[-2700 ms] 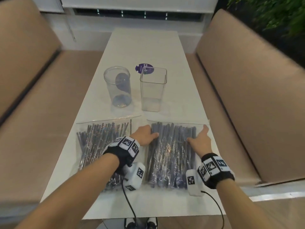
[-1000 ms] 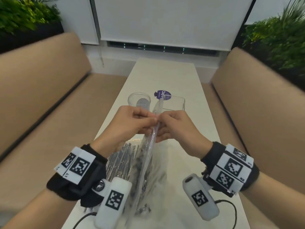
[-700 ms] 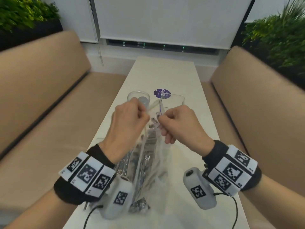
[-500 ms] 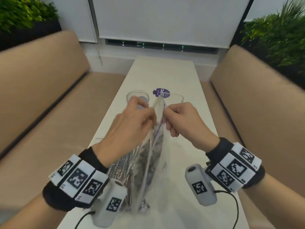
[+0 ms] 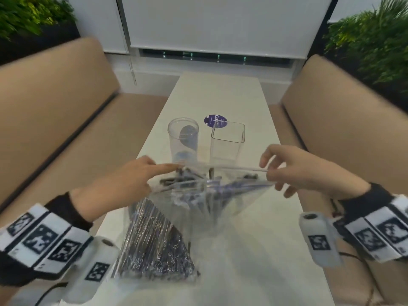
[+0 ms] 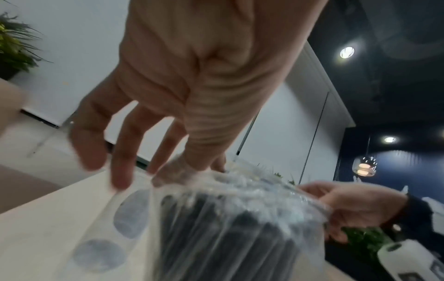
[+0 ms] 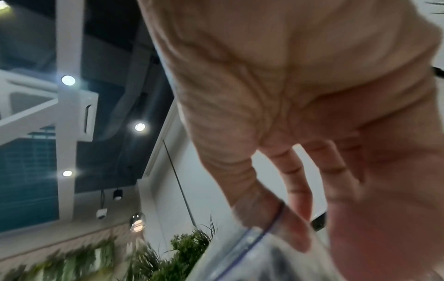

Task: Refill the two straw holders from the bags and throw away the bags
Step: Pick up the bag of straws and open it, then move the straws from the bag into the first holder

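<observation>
I hold a clear zip bag of dark straws [image 5: 209,195] upright above the white table [image 5: 220,93], its mouth stretched wide between my hands. My left hand [image 5: 167,171] pinches the left rim, thumb and forefinger on the plastic [image 6: 192,171]. My right hand [image 5: 268,173] pinches the right rim at the zip strip [image 7: 271,218]. Just behind the bag stand a round clear holder [image 5: 183,140] and a square clear holder [image 5: 227,142]. A second bag of straws [image 5: 154,246] lies flat under my left forearm.
A purple round sticker [image 5: 215,121] lies on the table behind the holders. Tan bench seats [image 5: 55,120] run along both sides of the narrow table. Green plants [image 5: 371,40] stand behind the right bench back.
My hands, pinched together at the bag's top, have pulled apart sideways. The bag's mouth has gone from closed to wide open, and the straw ends now show inside.
</observation>
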